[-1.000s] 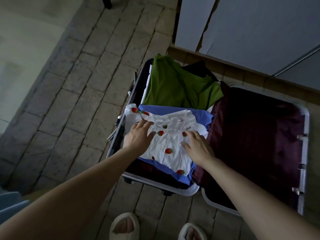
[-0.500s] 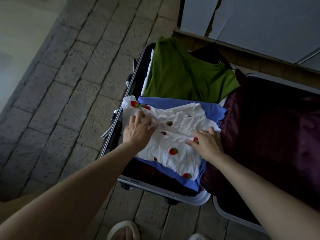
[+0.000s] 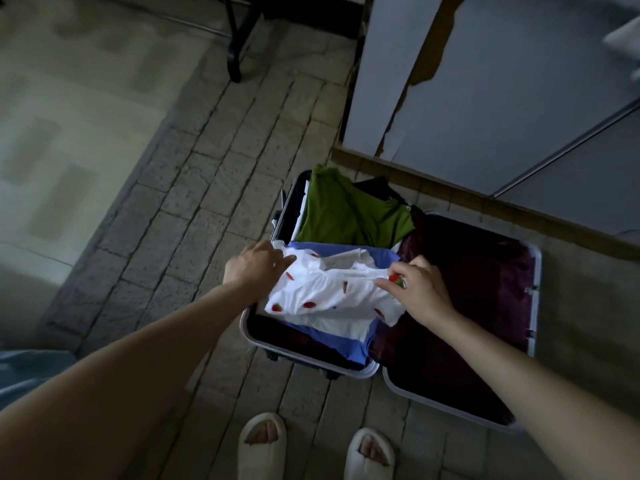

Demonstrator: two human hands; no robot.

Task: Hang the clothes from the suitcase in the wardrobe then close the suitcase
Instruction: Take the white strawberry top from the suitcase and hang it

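Head view, open suitcase (image 3: 535, 271) on stone-tile floor (image 3: 194, 209), wardrobe (image 3: 502, 98) behind

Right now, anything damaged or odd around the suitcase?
Yes: the grey wardrobe panel behind the open suitcase has its facing torn away in jagged strips, brown showing underneath. In the case nothing looks wrong: both hands, left hand and right hand, grip the white strawberry-print garment.

Both hands, left hand (image 3: 254, 266) and right hand (image 3: 420, 289), grip the white shirt (image 3: 329, 294) over the open suitcase (image 3: 535, 292), green shirt (image 3: 349, 213) behind
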